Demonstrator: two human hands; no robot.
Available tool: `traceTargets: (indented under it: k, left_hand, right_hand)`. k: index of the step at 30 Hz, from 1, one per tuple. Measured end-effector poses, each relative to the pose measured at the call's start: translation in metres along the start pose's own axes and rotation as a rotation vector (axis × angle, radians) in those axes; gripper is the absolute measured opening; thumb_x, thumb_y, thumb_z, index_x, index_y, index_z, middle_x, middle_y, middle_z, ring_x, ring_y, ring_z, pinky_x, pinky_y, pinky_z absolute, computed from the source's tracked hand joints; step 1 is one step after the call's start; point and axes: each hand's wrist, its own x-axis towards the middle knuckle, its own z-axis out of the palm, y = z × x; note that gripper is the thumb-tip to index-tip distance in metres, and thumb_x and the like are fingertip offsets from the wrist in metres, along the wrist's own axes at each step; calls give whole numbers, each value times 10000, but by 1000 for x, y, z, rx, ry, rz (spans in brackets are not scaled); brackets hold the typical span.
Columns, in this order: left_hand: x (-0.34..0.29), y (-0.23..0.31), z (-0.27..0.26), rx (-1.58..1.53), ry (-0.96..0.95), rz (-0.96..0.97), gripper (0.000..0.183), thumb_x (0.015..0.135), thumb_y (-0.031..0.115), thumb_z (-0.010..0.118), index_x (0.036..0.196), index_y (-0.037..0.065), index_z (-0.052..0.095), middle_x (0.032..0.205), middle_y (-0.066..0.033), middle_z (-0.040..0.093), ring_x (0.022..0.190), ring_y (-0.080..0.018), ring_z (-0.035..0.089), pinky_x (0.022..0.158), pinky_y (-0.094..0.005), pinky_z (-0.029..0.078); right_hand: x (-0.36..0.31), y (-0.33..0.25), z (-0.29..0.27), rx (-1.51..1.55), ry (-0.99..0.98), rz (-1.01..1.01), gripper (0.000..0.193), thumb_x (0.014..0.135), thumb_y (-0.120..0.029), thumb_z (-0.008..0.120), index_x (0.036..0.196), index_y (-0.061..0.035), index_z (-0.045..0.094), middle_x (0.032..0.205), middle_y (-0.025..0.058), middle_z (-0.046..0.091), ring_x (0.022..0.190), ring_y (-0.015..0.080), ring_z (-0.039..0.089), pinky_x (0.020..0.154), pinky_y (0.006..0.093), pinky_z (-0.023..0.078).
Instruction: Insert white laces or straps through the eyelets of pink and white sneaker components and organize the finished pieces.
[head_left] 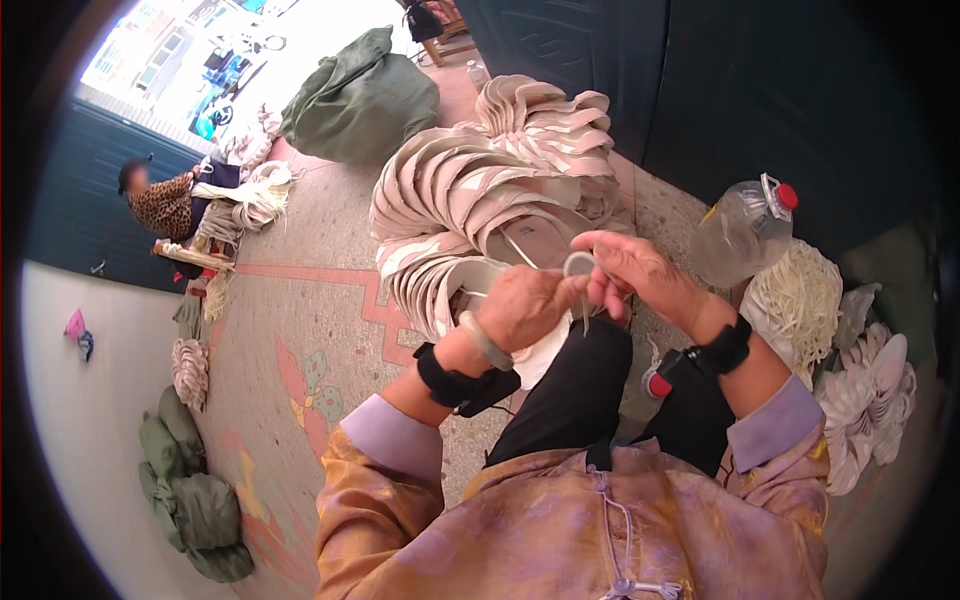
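Above a black-trousered lap, the left hand (pixel 525 305) and right hand (pixel 632 268) pinch a small pale ring-shaped piece (pixel 578 264) between closed fingertips; a loose grip could drop it. Beyond, fanned stacks of pale flat cut-outs (pixel 490 190) cover the patterned concrete floor (pixel 300 330), beside a clear plastic jug (pixel 742 232) and green sacks (pixel 360 100).

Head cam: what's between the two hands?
A small pale ring with thin cord, pinched by the left hand and right hand. The stacked pale fan pieces lie behind. Seen in the head view.
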Motion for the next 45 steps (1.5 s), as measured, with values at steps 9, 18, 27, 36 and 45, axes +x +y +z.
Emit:
traceTargets:
  k: [9, 18, 27, 36, 45]
  left_hand:
    - [16, -17, -35, -123, -181, 193, 105, 825, 128, 570, 773, 40, 595, 615, -28, 469, 577, -135, 456, 523, -280, 374]
    - [1, -10, -22, 501, 20, 757, 203, 717, 124, 489, 909, 61, 509, 810, -48, 524, 735, -211, 551, 694, -326, 439]
    - [-14, -37, -34, 870, 191, 636, 100, 706, 162, 527, 789, 133, 480, 688, -4, 427, 597, -147, 485, 551, -280, 390]
    - [-20, -32, -31, 583, 215, 617, 74, 690, 129, 555, 758, 149, 531, 648, -11, 457, 564, -139, 511, 519, -286, 402]
    - [-27, -22, -22, -682, 57, -221, 176, 884, 171, 538, 868, 33, 645, 681, 25, 555, 546, -29, 469, 485, -175, 379]
  right_hand:
    - [37, 15, -5, 14, 84, 12, 422, 876, -422, 490, 900, -17, 606, 711, 25, 564, 621, 53, 508, 615, 191, 426]
    - [66, 5, 16, -74, -245, -103, 200, 859, -201, 521, 915, -42, 628, 768, -31, 594, 659, 49, 525, 585, 204, 440]
    - [63, 0, 25, -120, -114, 183, 368, 873, -341, 526, 680, -35, 595, 581, 19, 549, 486, 59, 504, 425, 202, 404]
    - [62, 18, 42, 392, -216, 206, 196, 868, -223, 535, 752, -70, 578, 577, -24, 508, 409, 38, 363, 385, 177, 269]
    - [55, 26, 45, 374, -4, 53, 77, 809, -94, 552, 751, -44, 562, 637, -18, 530, 516, 23, 436, 440, 165, 330]
